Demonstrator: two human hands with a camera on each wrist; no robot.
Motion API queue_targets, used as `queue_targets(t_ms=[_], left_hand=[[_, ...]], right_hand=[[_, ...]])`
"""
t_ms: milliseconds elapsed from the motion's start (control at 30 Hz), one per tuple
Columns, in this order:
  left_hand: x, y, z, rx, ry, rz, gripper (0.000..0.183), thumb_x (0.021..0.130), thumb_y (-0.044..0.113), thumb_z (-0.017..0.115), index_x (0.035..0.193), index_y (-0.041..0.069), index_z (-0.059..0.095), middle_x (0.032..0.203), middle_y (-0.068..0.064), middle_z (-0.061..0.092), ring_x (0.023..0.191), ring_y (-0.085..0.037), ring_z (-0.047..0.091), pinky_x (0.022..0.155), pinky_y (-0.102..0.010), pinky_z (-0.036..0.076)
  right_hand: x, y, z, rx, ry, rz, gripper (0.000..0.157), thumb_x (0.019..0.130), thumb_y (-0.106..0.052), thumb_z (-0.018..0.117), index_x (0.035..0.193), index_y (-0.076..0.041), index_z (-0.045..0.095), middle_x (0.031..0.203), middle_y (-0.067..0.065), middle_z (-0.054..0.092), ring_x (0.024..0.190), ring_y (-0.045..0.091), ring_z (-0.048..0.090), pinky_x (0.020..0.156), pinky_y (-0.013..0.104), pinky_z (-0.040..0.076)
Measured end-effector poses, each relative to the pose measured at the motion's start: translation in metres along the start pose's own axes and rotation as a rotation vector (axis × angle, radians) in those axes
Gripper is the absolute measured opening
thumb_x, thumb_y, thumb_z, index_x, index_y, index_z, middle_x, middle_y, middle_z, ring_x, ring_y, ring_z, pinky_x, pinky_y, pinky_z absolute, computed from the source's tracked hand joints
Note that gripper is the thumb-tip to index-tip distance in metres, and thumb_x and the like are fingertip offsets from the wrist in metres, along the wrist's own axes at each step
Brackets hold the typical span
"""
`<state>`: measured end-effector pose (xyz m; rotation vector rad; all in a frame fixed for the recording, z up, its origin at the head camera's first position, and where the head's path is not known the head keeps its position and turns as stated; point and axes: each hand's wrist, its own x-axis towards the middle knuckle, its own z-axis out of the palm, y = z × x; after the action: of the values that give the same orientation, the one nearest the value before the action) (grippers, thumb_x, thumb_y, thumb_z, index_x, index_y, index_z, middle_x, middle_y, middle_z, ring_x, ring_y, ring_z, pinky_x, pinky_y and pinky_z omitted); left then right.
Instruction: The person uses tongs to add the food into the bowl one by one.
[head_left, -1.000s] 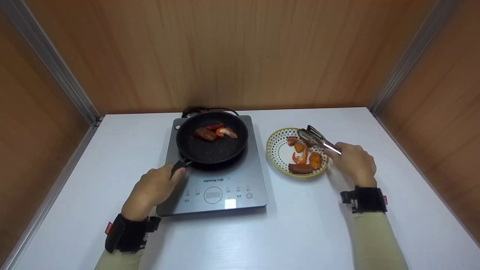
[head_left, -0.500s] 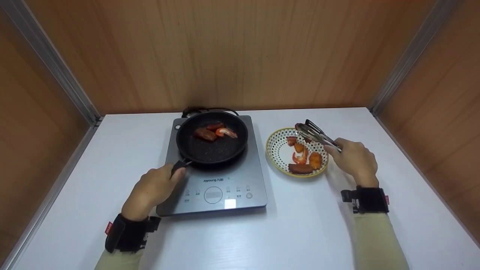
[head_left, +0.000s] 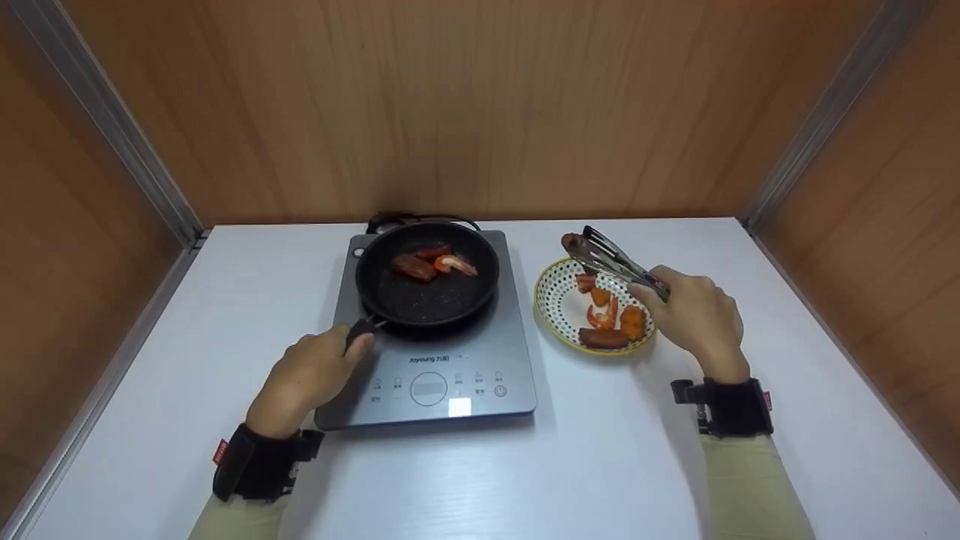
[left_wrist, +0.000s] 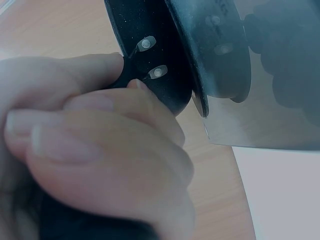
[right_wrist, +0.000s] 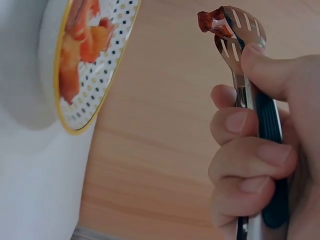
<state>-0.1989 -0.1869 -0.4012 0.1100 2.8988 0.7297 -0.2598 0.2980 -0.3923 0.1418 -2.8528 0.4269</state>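
My left hand grips the black handle of a frying pan. Inside the pan lie a shrimp and reddish-brown pieces of meat. In my right hand are metal kitchen tongs, fingers curled round their dark grips. Between the slotted tong heads sits a small reddish-brown piece of food, seen in the right wrist view. The tongs reach over the far rim of a dotted, yellow-rimmed plate, which holds a shrimp, a sausage-like piece and orange chunks.
Under the pan is a flat induction cooker with touch controls on its front part. A black cable runs behind it. Wooden panels wall in the white table at the back and both sides.
My right hand has moved the tongs up and to the left, from over the plate's food to its far rim, with the piece held in them. The left hand stays on the pan handle.
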Motion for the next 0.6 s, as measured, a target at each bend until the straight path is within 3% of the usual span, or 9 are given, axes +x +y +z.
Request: queue_targets(t_ms=[400, 600], left_hand=[[-0.002, 0.000, -0.003, -0.014, 0.003, -0.006, 0.042, 0.114, 0.045, 0.045, 0.105, 0.006, 0.056, 0.091, -0.015, 0.064, 0.081, -0.030, 0.060, 0.068, -0.047, 0.048], [-0.003, 0.002, -0.001, -0.025, 0.007, -0.013, 0.040, 0.114, 0.043, 0.046, 0.105, 0.006, 0.058, 0.091, -0.014, 0.065, 0.081, -0.029, 0.060, 0.068, -0.045, 0.047]], right_hand=[[-0.002, -0.047, 0.008, -0.012, 0.061, -0.134, 0.037, 0.104, -0.047, 0.067, 0.122, -0.014, 0.073, 0.081, 0.008, 0.066, 0.067, 0.026, 0.055, 0.052, 0.038, 0.036], [0.003, -0.074, 0.015, -0.014, 0.090, -0.199, 0.032, 0.100, -0.050, 0.071, 0.106, -0.018, 0.071, 0.071, 0.001, 0.057, 0.062, 0.023, 0.052, 0.051, 0.038, 0.034]])
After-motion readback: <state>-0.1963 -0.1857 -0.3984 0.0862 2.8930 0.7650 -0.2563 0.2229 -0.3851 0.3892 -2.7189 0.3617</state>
